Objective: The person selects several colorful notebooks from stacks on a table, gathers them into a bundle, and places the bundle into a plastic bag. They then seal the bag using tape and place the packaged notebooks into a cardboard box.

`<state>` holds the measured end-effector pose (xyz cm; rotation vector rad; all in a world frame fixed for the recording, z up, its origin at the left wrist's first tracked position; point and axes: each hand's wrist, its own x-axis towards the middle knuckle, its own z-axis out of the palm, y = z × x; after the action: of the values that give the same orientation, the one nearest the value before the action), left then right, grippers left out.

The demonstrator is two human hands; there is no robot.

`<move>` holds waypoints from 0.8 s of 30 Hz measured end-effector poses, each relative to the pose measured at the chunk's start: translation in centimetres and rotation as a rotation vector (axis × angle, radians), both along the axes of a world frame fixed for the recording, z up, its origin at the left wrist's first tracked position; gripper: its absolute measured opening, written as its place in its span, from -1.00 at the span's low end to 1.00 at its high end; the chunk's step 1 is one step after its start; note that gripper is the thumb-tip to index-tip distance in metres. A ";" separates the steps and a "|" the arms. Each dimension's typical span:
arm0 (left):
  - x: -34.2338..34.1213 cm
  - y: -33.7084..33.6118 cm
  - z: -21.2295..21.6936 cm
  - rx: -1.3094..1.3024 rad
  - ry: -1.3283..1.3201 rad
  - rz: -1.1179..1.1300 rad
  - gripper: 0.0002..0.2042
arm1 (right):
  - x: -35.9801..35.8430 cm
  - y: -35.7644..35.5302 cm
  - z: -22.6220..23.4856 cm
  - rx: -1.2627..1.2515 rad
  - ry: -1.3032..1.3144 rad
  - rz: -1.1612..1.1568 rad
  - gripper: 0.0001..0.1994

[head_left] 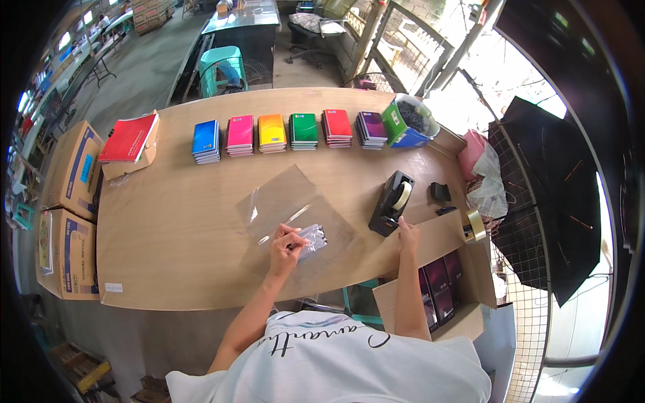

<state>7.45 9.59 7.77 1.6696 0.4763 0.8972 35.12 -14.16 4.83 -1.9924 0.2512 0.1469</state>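
Observation:
My left hand [287, 247] is closed on a small bundle wrapped in clear plastic [312, 242], which has dark bits along its right edge. Under it, sheets of clear plastic film [285, 191] lie on the table. At the near end of a black tape dispenser [386, 213] is my right hand [408, 236], its fingers drawn together by the cutting edge. Whatever they pinch is too small to make out. A pale roll of tape [402, 196] sits in the dispenser.
Stacks of spiral notebooks [272, 133] in several colours line the table's far side, beside a bin [408, 121] of dark items. Red books [130, 139] lie far left, by cartons [77, 252]. An open carton [440, 285] stands near right, with a tape roll [476, 224] by its flap.

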 end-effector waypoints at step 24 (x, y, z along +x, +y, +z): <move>-0.9 -0.5 0.1 0.024 -0.012 -0.014 -0.82 | -18.4 12.3 9.4 0.483 0.120 0.681 -0.72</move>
<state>6.54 9.07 7.85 1.6864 0.4473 0.9052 16.75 -1.81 14.28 -1.5153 -0.3706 0.6939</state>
